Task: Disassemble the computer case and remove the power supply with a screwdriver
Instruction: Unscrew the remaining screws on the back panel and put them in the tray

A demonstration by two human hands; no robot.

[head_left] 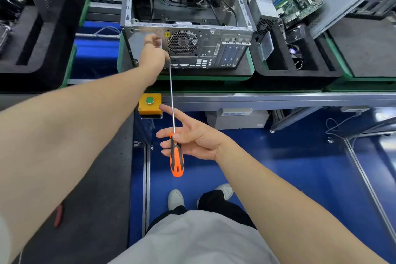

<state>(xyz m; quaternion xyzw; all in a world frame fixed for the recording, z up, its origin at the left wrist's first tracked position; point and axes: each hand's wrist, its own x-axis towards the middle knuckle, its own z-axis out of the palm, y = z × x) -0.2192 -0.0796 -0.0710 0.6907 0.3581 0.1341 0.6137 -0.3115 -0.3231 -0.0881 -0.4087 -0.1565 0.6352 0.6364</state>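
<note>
Blue floor [289, 156] below desk [278, 99]. Left hand [153, 56] curled at screwdriver [176, 157] tip on computer case [214, 49] rear, grip unclear; right hand [198, 139] spread against handle.

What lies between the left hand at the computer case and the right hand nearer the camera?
Head view: the metal shaft of the screwdriver spans it, from left hand to right hand, passing beside a yellow button box.
</note>
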